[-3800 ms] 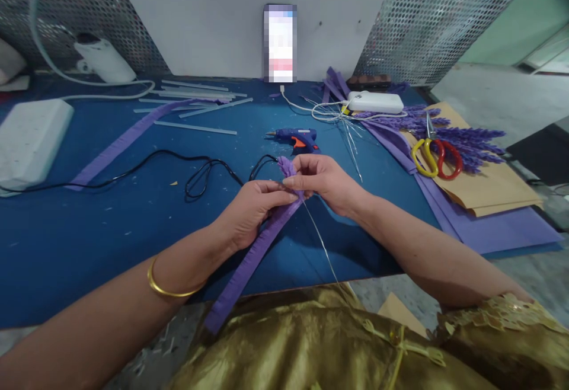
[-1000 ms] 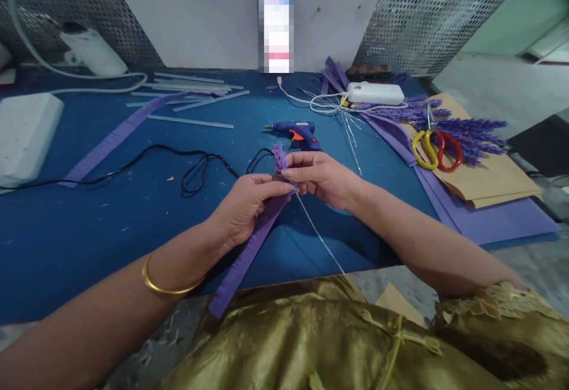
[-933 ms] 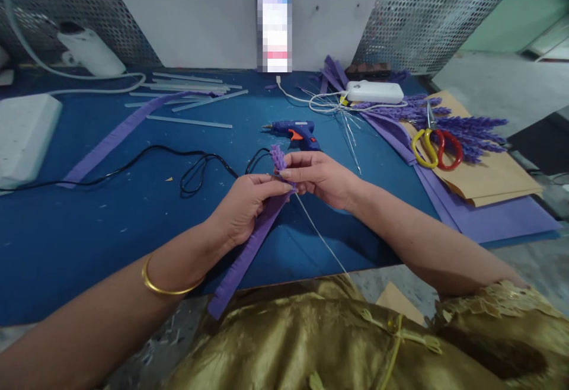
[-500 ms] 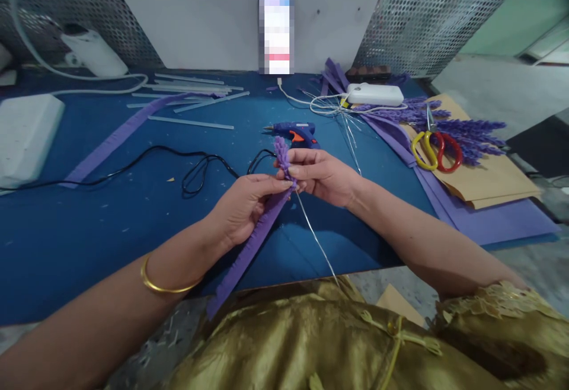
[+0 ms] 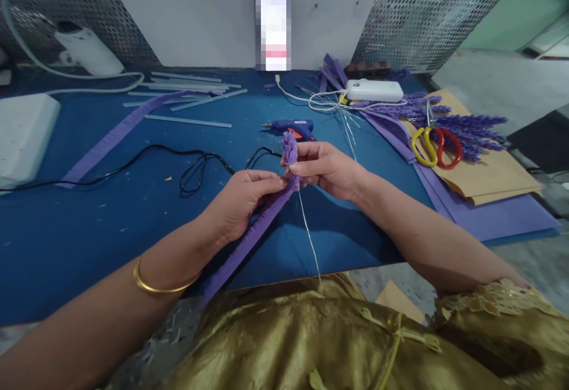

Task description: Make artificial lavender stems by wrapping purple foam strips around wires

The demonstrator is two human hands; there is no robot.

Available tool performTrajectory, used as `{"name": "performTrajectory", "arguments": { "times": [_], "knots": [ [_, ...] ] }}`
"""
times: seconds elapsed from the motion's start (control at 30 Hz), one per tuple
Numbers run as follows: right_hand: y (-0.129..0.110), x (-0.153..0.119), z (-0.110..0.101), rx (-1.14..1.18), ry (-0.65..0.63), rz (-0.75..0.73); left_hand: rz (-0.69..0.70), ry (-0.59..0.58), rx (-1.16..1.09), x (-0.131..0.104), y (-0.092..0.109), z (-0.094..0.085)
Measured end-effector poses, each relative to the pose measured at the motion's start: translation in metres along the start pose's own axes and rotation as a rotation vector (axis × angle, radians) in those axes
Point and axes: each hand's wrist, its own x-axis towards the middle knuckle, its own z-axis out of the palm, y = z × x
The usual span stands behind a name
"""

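Wire [image 5: 310,235] now steeper below purple flower [image 5: 290,147] in hands [image 5: 333,169]

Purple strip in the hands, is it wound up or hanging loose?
Both: the purple strip is gathered into a ruffled bunch at the right hand, while a loose length slants down past the left hand.

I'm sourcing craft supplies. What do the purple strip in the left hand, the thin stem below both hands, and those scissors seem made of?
Purple strip: probably matt crepe paper, from its ruffled edge, though thin fabric is possible.
Thin stem: likely silvery metal wire, as it glints and bends slightly.
Scissors: shiny grey blades suggest metal; solid yellow and red handles look like smooth plastic.
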Motion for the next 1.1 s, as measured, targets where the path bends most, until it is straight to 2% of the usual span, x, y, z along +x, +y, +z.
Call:
{"name": "performTrajectory", "arguments": {
  "times": [0.17, 0.3, 0.7, 1.1],
  "knots": [
    [-0.003, -0.001, 0.005, -0.191, 0.021, -0.067, 0.022, 0.008, 0.031, -0.002, -0.002, 0.002],
    [-0.002, -0.001, 0.010, -0.245, 0.058, -0.090, 0.016, 0.007, 0.047, -0.002, -0.003, 0.003],
    [0.004, -0.002, 0.017, -0.217, 0.083, -0.115, -0.004, 0.033, 0.013, -0.003, -0.003, 0.005],
    [0.003, -0.001, 0.015, -0.203, 0.081, -0.052, 0.006, 0.028, 0.080, -0.002, -0.003, 0.003]
  ]
}}
